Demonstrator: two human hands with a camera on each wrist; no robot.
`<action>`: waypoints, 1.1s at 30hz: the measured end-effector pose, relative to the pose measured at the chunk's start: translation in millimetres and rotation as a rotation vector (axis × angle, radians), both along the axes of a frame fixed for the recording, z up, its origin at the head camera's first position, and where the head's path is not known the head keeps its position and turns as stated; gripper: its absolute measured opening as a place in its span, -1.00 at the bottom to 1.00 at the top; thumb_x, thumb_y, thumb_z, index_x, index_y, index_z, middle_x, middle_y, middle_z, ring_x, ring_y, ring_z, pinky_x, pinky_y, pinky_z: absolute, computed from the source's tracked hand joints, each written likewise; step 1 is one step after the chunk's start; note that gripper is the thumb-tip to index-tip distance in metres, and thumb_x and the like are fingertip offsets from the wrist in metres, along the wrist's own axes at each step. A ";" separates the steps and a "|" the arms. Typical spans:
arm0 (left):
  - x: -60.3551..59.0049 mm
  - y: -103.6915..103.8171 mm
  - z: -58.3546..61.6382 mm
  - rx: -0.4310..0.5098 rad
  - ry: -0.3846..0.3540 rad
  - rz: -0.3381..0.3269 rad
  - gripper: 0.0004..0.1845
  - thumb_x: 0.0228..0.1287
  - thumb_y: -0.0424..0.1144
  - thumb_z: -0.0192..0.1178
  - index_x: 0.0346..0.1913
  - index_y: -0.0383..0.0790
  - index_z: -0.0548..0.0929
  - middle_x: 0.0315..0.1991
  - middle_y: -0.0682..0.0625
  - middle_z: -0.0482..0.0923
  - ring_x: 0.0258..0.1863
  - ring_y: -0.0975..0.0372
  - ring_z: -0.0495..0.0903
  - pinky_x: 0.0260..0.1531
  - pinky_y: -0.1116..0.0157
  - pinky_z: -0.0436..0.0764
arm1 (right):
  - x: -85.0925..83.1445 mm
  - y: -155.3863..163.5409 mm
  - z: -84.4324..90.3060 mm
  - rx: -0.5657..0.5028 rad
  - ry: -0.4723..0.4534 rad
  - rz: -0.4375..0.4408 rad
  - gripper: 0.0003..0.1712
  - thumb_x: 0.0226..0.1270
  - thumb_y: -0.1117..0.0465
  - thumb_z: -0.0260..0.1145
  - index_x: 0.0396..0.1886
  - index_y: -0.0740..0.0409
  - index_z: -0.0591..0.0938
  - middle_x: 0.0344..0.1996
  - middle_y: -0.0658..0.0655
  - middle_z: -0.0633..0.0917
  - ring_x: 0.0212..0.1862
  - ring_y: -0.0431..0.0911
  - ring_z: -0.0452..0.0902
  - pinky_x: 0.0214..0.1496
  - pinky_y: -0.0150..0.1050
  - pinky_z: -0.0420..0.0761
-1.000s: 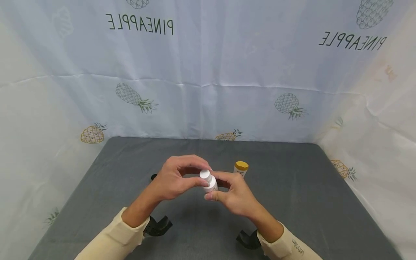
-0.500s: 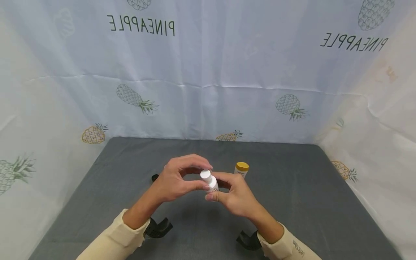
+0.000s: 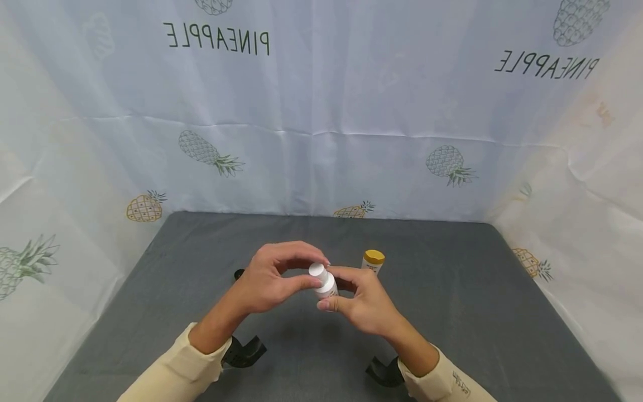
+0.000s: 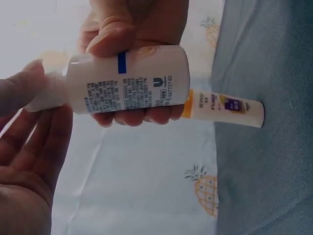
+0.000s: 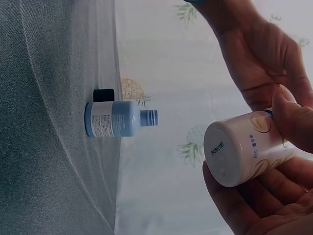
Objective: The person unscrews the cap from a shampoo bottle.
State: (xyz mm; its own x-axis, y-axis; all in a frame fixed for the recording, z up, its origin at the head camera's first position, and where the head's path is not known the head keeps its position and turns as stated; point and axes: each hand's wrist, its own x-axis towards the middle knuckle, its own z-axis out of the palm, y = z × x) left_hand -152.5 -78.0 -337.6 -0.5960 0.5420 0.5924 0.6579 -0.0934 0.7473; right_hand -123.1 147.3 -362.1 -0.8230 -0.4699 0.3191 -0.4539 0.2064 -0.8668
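Over the middle of the grey table (image 3: pixel 452 312) both hands hold a small white bottle (image 3: pixel 326 286), tilted, with printed text on its side (image 4: pixel 132 81). My right hand (image 3: pixel 359 298) grips the bottle's body, thumb on top and fingers underneath (image 5: pixel 274 196). My left hand (image 3: pixel 281 276) pinches the white cap (image 3: pixel 317 271) between thumb and fingers; the cap looks blurred in the left wrist view (image 4: pixel 49 95). A white tube with a yellow cap (image 3: pixel 373 261) stands just behind the right hand.
A blue bottle with no cap (image 5: pixel 115 119) stands on the table beside a small black cap (image 5: pixel 103 94); in the head view my left hand hides it and only the cap (image 3: pixel 238 274) shows. Pineapple-print cloth (image 3: pixel 321 139) walls the back and sides.
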 end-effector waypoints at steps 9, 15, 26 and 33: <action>1.5 4.4 -4.2 -0.019 0.084 0.071 -0.59 0.04 -0.56 0.54 -0.01 -0.36 0.70 -0.10 -0.18 0.69 -0.14 0.22 0.72 -0.05 0.25 0.80 | 1.2 0.7 -0.8 -0.007 -0.002 0.012 -0.45 0.21 0.33 0.57 0.22 0.26 0.69 0.06 0.20 0.80 0.04 -0.18 0.77 0.12 -0.25 0.76; 4.9 1.4 -3.0 -0.044 0.092 0.064 -0.54 0.13 -0.52 0.51 0.11 -0.27 0.69 0.09 -0.20 0.67 0.02 0.19 0.73 0.05 0.24 0.78 | 1.6 1.7 -1.7 0.002 0.008 -0.003 -0.46 0.20 0.36 0.57 0.21 0.27 0.70 0.07 0.20 0.80 0.06 -0.17 0.76 0.13 -0.27 0.75; 4.9 -1.8 26.7 -0.363 0.284 -0.010 -0.61 0.28 -0.48 0.40 0.16 -0.23 0.72 0.18 -0.06 0.71 0.15 0.18 0.71 0.09 0.22 0.74 | 2.3 5.5 -1.9 0.021 -0.021 -0.009 -0.47 0.22 0.30 0.57 0.21 0.26 0.70 0.08 0.21 0.80 0.09 -0.13 0.77 0.16 -0.21 0.76; 6.2 1.6 36.5 -0.553 0.405 0.025 -0.70 0.30 -0.44 0.42 0.08 -0.24 0.76 0.08 0.00 0.75 0.07 0.20 0.73 0.08 0.25 0.74 | 2.5 6.3 -1.9 0.041 -0.025 -0.005 -0.44 0.24 0.29 0.56 0.24 0.26 0.68 0.11 0.22 0.78 0.10 -0.06 0.77 0.16 -0.22 0.76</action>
State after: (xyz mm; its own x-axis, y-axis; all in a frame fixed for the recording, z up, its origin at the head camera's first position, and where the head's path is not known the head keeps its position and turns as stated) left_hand -146.3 -76.4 -301.1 -0.4021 0.8180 0.4114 0.8926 0.2502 0.3749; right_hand -120.6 153.6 -364.0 -0.8329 -0.4779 0.2790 -0.4312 0.2446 -0.8685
